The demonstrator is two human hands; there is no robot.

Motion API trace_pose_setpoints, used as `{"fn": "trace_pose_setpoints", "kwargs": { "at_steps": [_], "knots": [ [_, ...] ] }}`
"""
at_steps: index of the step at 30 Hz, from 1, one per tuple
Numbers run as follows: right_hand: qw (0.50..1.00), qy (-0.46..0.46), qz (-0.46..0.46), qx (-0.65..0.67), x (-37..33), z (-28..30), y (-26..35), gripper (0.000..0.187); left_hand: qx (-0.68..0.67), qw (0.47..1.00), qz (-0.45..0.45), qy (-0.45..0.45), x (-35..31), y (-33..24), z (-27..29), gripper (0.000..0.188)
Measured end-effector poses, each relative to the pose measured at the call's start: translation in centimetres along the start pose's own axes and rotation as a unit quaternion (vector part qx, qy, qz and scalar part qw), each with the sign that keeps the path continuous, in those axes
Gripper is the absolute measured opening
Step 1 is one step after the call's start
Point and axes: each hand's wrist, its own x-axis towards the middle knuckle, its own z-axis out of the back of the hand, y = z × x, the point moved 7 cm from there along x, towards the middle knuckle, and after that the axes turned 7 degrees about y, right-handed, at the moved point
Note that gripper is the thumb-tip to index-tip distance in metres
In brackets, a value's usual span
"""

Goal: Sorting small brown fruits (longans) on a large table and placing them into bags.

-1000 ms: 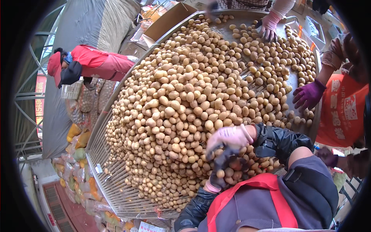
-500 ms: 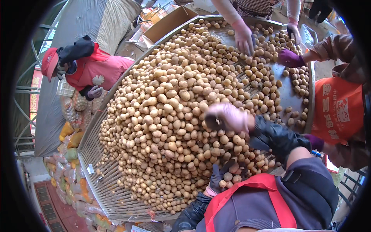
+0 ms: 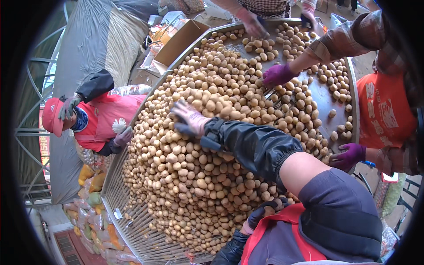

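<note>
A large heap of small tan potatoes [image 3: 190, 176] covers a slatted metal sorting table. My right hand [image 3: 191, 118], in a pink and dark glove, reaches across to the upper middle of the heap. Its fingers are spread and lie on the potatoes, gripping none that I can see. Close to my body, at the near edge of the heap, my left hand [image 3: 256, 217] wears a similar glove. Its dark fingers curl around a potato, and my red apron straps partly hide this hand.
Across the table a person's gloved hand [image 3: 254, 24] touches potatoes. At the right, another person's purple gloves [image 3: 279, 75] reach over the metal tray. A person in a pink apron [image 3: 126, 110] stands at the left. Filled sacks [image 3: 90, 221] and a cardboard box [image 3: 183, 42] lie beyond the rim.
My right hand has moved left and farther out over the heap. The co-worker's purple glove has reached further in, and the person at the left has raised a hand to their cap.
</note>
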Motion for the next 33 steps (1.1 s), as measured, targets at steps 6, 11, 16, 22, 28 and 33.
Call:
{"fn": "trace_pose_setpoints", "kwargs": {
  "at_steps": [6, 11, 16, 22, 28, 33],
  "knots": [
    [0.972, -0.074, -0.189, -0.116, -5.5, 7.7, -6.8, 0.069, -0.027, 0.999, -0.034, -0.013, -0.2, -0.3, 0.4, 0.058],
    [0.862, 0.029, -0.378, -0.337, -14.2, 15.5, -11.2, 0.075, 0.011, 0.996, -0.067, 0.064, 1.0, -0.9, -1.0, 0.052],
    [0.843, 0.006, -0.454, -0.289, -24.2, 18.8, -8.9, 0.064, -0.057, 0.996, -0.049, 0.055, 2.2, -0.2, -0.5, 0.044],
    [0.817, -0.086, -0.463, -0.332, -34.9, 21.7, -6.5, 0.056, -0.076, 0.997, -0.03, 0.016, 2.7, 0.5, -1.3, 0.045],
    [0.996, 0.068, -0.003, -0.06, -29.8, 5.9, 7.8, 0.06, -0.084, 0.994, 0.002, 0.069, 1.0, 2.3, 5.0, 0.044],
    [0.981, 0.143, 0.051, -0.123, -27.3, 2.7, 3.8, 0.07, -0.116, 0.984, -0.037, 0.128, 3.0, 0.5, -1.1, 0.042]
  ]
}}
